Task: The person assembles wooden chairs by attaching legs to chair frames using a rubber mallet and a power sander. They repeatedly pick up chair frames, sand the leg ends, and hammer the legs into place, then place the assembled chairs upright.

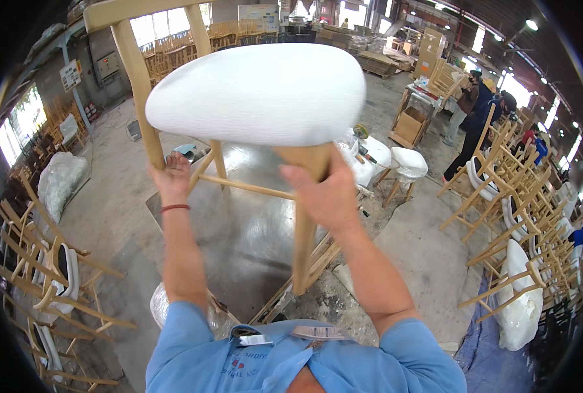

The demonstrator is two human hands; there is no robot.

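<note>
A pale wooden chair (pixel 299 245) with a thick white seat (pixel 259 95) is held up in front of me, above a shiny metal-topped table (pixel 239 226). My right hand (pixel 331 196) wraps round the top of one leg, just beneath the seat's edge. Lower on the left, my left hand (pixel 171 178) grips the back post, its fingers curled and partly hidden. The backrest rises to the upper left and runs out of view. A stretcher bar links the legs between my two hands.
Stacked chairs (pixel 494 170) crowd the right, with more chairs (pixel 56 275) at left. Beyond the table stand a white-seated stool (pixel 407 164) and a workbench (pixel 422 98) with a cardboard box. Several people (pixel 488 118) work at far right. Plastic-wrapped bundles (pixel 65 180) lie on the floor.
</note>
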